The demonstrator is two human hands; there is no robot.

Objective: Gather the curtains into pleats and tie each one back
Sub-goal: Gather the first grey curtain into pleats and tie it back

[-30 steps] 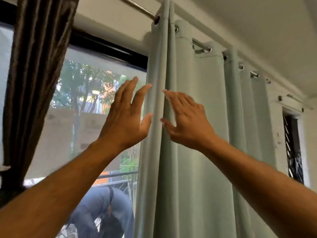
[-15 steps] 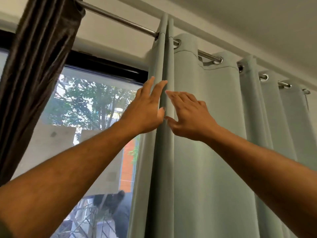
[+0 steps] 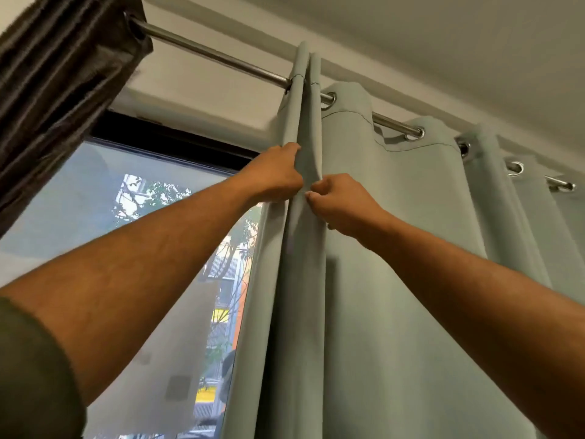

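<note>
Pale green eyelet curtain (image 3: 395, 264) hangs from the steel curtain rod (image 3: 218, 60) and covers the right half of the view; long axis vertical, folds running straight down from the eyelets. Its leading edge is already doubled into two narrow pleats at the left margin, next to the window (image 3: 126, 217); the remaining cloth, still spread in wide loose waves, lies entirely to the right of both grips along the rod. Dark brown curtain (image 3: 57, 74) is bunched at the far left end of the rod, well apart from the green one; no tie-back visible on either. Left hand (image 3: 275, 175): grip closed on the outermost pleat, fingers curled round its edge, slightly higher. Right hand (image 3: 335, 201): grip closed, pinching the second pleat just beside and below the left; fingertip contact partly hidden by the fold. Judgement: the right hand is nearer the ungathered cloth, so the next fold would be drawn leftward to the held pleats. Gathering is at an early stage; tying not yet begun.
</note>
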